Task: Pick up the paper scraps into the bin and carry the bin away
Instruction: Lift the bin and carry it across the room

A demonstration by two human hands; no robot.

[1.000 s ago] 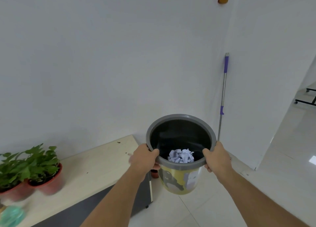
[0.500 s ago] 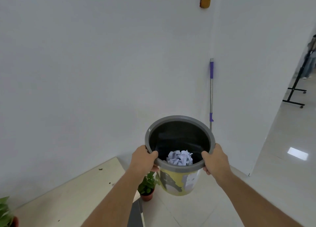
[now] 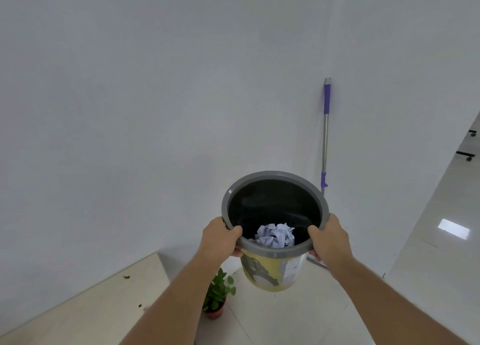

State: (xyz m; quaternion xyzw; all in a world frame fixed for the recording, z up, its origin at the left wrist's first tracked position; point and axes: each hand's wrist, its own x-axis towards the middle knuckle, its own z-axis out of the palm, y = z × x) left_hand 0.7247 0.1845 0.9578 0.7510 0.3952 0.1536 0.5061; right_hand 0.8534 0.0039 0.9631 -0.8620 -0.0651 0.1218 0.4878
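Observation:
I hold a round bin (image 3: 272,272) with a grey rim, black inside and a yellow printed wall, up in the air in front of a white wall. Crumpled white paper scraps (image 3: 275,235) lie at its bottom. My left hand (image 3: 219,237) grips the rim on the left side, thumb over the edge. On the right side of the rim my right hand (image 3: 330,238) grips the same way. The bin hangs above the floor, tilted slightly toward me.
A light wooden table (image 3: 85,308) fills the lower left. A small potted plant (image 3: 218,296) stands on the floor beside it. A mop with a purple-grip handle (image 3: 324,137) leans in the wall corner. Pale tiled floor (image 3: 428,241) opens to the right.
The view has swung right and away from the table; the potted plants on it have left the view. The bin stays held in both hands at the same height.

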